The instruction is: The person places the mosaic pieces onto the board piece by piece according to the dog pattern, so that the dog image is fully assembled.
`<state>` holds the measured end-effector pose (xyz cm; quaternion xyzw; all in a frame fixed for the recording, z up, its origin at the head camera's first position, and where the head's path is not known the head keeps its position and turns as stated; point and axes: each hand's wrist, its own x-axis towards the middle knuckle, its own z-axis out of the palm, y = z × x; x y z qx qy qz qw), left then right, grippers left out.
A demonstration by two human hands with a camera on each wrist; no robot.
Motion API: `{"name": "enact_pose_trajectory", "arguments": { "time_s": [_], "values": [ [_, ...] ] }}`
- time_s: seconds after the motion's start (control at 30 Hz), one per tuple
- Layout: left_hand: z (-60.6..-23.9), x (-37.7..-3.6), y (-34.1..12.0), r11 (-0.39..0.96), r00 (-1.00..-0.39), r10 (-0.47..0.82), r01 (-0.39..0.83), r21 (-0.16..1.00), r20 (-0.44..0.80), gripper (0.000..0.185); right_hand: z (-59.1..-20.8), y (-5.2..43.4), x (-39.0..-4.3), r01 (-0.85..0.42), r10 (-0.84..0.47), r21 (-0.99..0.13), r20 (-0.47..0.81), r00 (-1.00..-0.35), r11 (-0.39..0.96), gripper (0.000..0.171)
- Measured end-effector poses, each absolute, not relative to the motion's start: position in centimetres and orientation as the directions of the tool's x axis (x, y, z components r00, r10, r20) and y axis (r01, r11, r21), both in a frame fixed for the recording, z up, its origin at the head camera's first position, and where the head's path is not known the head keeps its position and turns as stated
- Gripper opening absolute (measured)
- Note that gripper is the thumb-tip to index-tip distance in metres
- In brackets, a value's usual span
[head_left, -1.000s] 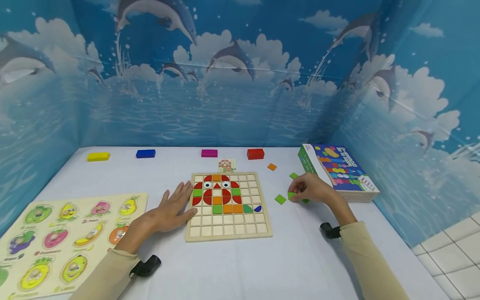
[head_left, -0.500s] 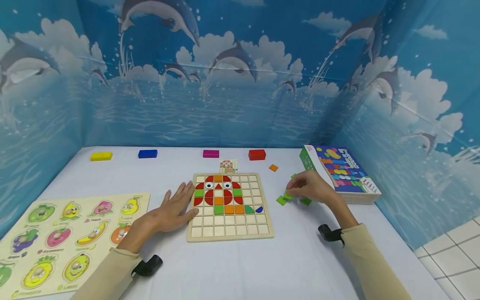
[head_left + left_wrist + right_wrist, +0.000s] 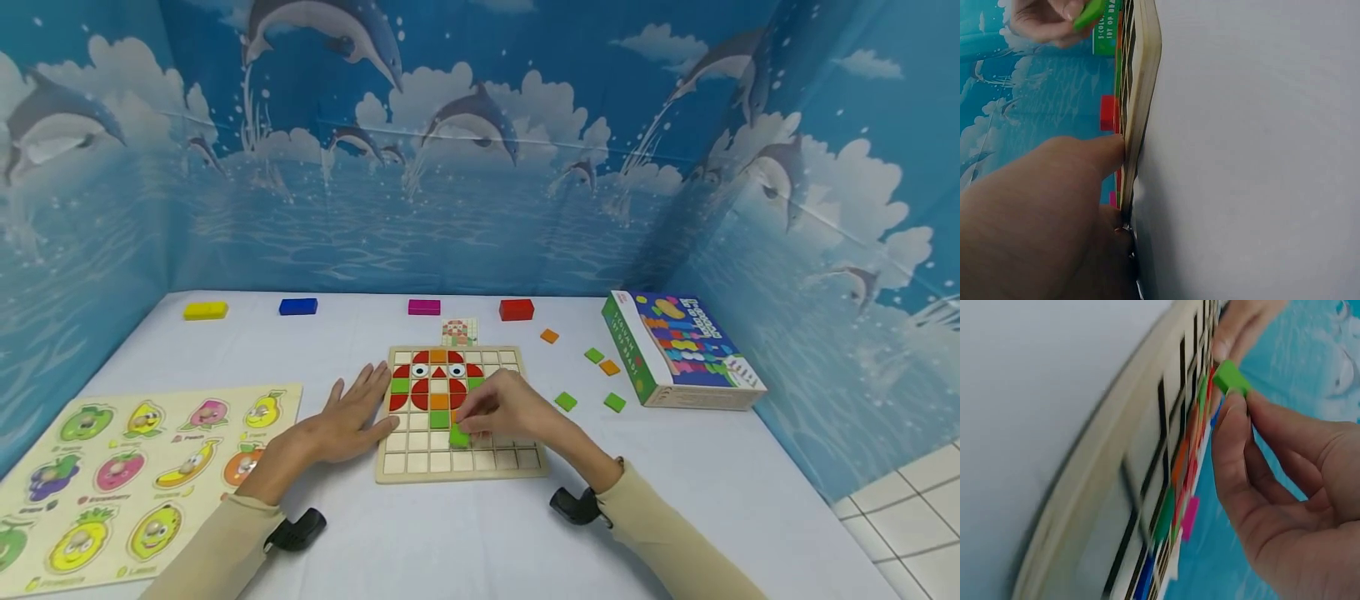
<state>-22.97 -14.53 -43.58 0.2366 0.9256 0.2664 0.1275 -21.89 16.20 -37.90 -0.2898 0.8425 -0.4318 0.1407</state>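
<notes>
My right hand (image 3: 510, 407) pinches a green square tile (image 3: 459, 436) between thumb and fingertips over the lower middle of the wooden grid board (image 3: 461, 478). In the right wrist view the green tile (image 3: 1231, 376) appears held off the board's surface. With its fingers extended, my left hand (image 3: 333, 433) rests against the board's left edge. Red, orange and green tiles (image 3: 438, 419) form a face-like pattern in the upper left cells, with two eye tiles (image 3: 457, 371). My right hand hides some of the board's right-hand cells.
Right of the board lie loose green tiles (image 3: 566, 402) and orange tiles (image 3: 610, 367). A printed box (image 3: 682, 350) stands at far right. A small pattern card (image 3: 459, 332) lies behind the board, and coloured blocks (image 3: 516, 310) line the back. A fruit puzzle board (image 3: 150, 483) lies left.
My right hand has moved left from the loose tiles to above the board, carrying a green tile. The left hand stays at the board's edge.
</notes>
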Motion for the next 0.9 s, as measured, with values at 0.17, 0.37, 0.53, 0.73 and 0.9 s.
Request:
{"name": "enact_pose_trajectory", "arguments": {
  "time_s": [0.17, 0.37, 0.53, 0.73, 0.9],
  "values": [
    [-43.7, -23.0, -14.4, 0.746, -0.858, 0.503, 0.373, 0.552, -0.101, 0.093, -38.4, 13.7, -21.7, -0.41, -0.607, -0.765, 0.032, -0.794, 0.496, 0.005],
    [-44.2, -23.3, -14.3, 0.762, -0.867, 0.487, 0.361, 0.537, -0.109, 0.089, -38.4, 12.9, -21.2, -0.435, -0.584, -0.698, 0.03, -0.811, 0.569, 0.005],
    [-44.3, -23.4, -14.4, 0.77, -0.868, 0.484, 0.362, 0.525, -0.11, 0.09, -38.5, 13.1, -21.3, -0.473, -0.599, -0.688, 0.068, -0.798, 0.551, 0.006],
    [-44.2, -23.4, -14.4, 0.775, -0.872, 0.477, 0.356, 0.522, -0.114, 0.089, -38.4, 13.5, -21.4, -0.487, -0.627, -0.701, 0.073, -0.775, 0.521, 0.007],
    [-43.7, -23.0, -14.3, 0.761, -0.866, 0.488, 0.362, 0.538, -0.109, 0.09, -37.1, 15.7, -22.1, -0.527, -0.655, -0.693, 0.103, -0.749, 0.493, 0.01]
  ]
}}
